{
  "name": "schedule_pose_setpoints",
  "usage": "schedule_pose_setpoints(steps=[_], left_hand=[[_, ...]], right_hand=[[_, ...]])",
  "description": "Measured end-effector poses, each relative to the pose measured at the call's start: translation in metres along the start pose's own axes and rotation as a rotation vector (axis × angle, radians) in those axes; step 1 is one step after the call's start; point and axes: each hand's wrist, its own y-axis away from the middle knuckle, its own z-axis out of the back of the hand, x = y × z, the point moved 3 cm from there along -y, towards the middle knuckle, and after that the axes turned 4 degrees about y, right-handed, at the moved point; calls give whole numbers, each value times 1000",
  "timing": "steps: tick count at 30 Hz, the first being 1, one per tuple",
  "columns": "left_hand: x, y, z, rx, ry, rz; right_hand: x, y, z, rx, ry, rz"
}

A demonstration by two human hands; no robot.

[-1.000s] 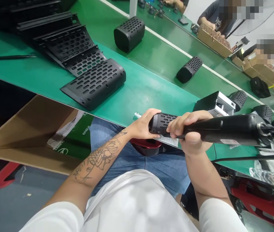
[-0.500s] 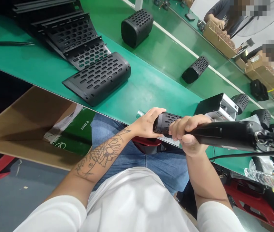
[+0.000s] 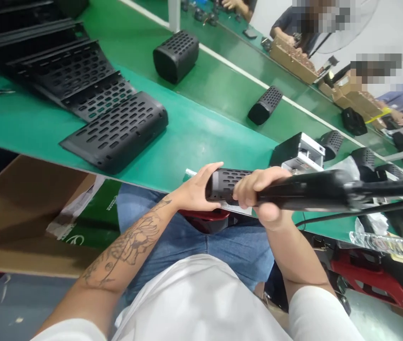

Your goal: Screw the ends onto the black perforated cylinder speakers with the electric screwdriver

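Your left hand (image 3: 195, 188) cups the end of a black perforated casing (image 3: 224, 182), fingers curled round it. Your right hand (image 3: 262, 195) is closed on the black power tool (image 3: 308, 190), pressed against that casing, just above the near edge of the green bench (image 3: 201, 137).

Open cardboard boxes (image 3: 294, 59) sit across the belt by other people; their contents are too small to tell. A cardboard carton (image 3: 27, 213) lies under the bench.

White print on the green packet (image 3: 96, 222) beside it is unreadable.

Flat perforated panels (image 3: 116, 130) are fanned out at left on the bench. Two finished casings (image 3: 176, 54) stand on the belt.
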Motion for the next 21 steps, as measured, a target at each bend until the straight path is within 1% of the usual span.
schedule_pose_setpoints(steps=[1, 2, 4, 6, 8, 9, 10, 12, 14, 15, 18, 20, 21], left_hand=[[0, 3, 4, 1, 8, 31], [0, 5, 8, -8, 16, 66], [3, 6, 15, -61, 37, 139], [9, -3, 18, -151, 81, 207], [15, -29, 16, -278, 144, 239], [18, -50, 13, -351, 173, 239], [20, -75, 8, -425, 196, 231], [21, -136, -8, -534, 223, 216], [19, -204, -31, -585, 222, 241], [18, -237, -43, -590, 215, 261], [13, -327, -82, -521, 138, 336], [14, -372, -107, -455, 64, 377], [16, -390, -119, -426, 43, 384]], right_hand=[[8, -1, 17, -70, 25, 28], [17, -2, 39, -163, 72, 58], [29, 0, 92, -398, 234, 90], [32, 6, 148, -667, 440, 91], [23, 15, 192, -814, 579, 68], [16, 19, 208, -850, 606, 66], [9, 23, 218, -860, 602, 65], [-5, 30, 226, -835, 543, 59], [-12, 36, 221, -791, 487, 36], [-12, 39, 217, -773, 468, 26], [-4, 52, 206, -731, 385, -5], [5, 63, 201, -698, 292, -17], [10, 68, 200, -676, 244, -17]])
